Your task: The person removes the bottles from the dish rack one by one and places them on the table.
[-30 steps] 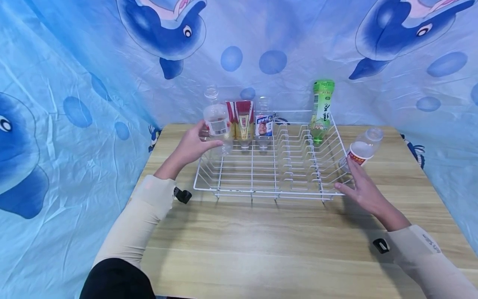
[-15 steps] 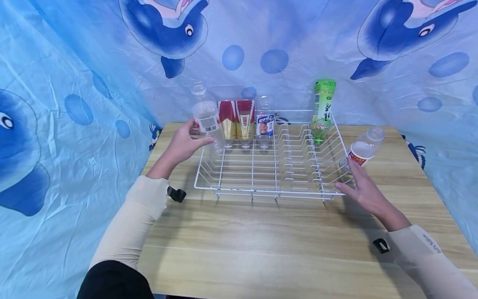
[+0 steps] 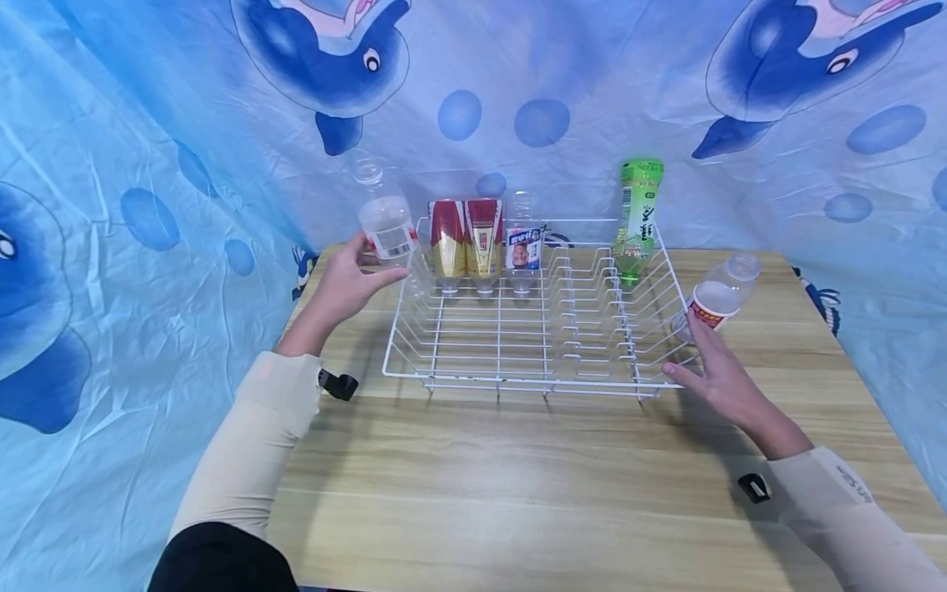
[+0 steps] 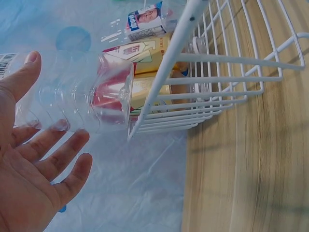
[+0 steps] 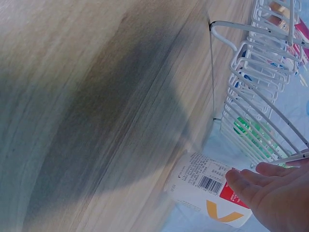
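My left hand (image 3: 342,279) grips a clear plastic bottle (image 3: 386,228) with a barcode label, thumb on one side and fingers on the other. In the left wrist view its base overlaps the upper rim of the white wire dish rack (image 4: 166,72). At the rack's right side, my right hand (image 3: 728,378) rests with its thumb at the rim and fingers extended on the outside. Those fingertips reach the label of another clear bottle (image 3: 712,302), which stands on the table just outside the rack; the right wrist view shows the label's barcode close up.
Two red-and-gold bottles (image 3: 484,238) stand cap-down at the rack's back left, beside a clear bottle with a blue-and-white label (image 3: 522,249). A green bottle (image 3: 636,222) leans at the back right. Wire dividers (image 3: 592,308) fill the rack's right half. A dolphin-print sheet surrounds the wooden table (image 3: 510,485).
My left hand has carried the clear bottle leftward, from in front of the red-and-gold bottles to over the rack's left side, uncovering both of them. The right hand has stayed in place.
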Tool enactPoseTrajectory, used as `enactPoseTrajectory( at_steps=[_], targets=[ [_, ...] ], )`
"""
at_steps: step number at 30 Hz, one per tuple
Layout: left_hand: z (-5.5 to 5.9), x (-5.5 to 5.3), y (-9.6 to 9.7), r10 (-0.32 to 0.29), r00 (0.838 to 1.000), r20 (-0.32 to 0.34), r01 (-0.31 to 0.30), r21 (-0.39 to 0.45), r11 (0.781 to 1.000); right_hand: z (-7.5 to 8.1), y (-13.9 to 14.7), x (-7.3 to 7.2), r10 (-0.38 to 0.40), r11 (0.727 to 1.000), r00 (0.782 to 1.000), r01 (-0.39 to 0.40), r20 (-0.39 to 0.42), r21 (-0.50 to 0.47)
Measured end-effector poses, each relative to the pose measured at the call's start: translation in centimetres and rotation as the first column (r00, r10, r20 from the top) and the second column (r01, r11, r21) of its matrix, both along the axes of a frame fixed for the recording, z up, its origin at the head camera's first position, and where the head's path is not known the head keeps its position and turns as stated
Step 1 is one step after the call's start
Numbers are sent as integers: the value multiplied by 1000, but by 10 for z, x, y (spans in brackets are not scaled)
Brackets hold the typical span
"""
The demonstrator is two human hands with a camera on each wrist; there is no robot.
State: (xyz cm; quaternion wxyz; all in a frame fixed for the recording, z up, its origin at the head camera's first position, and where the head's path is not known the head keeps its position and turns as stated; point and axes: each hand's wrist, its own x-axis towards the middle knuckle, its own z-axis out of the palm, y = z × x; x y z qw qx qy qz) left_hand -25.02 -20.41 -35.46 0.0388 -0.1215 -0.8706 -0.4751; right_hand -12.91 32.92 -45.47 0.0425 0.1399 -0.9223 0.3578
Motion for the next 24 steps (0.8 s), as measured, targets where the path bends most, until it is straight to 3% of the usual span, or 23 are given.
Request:
enactPoseTrajectory(
  at_steps=[24],
  targets=[
    [0, 3, -25, 78, 996, -34, -79, -27, 997, 3, -2, 1, -16, 1000, 1000, 16, 18, -12]
  ],
)
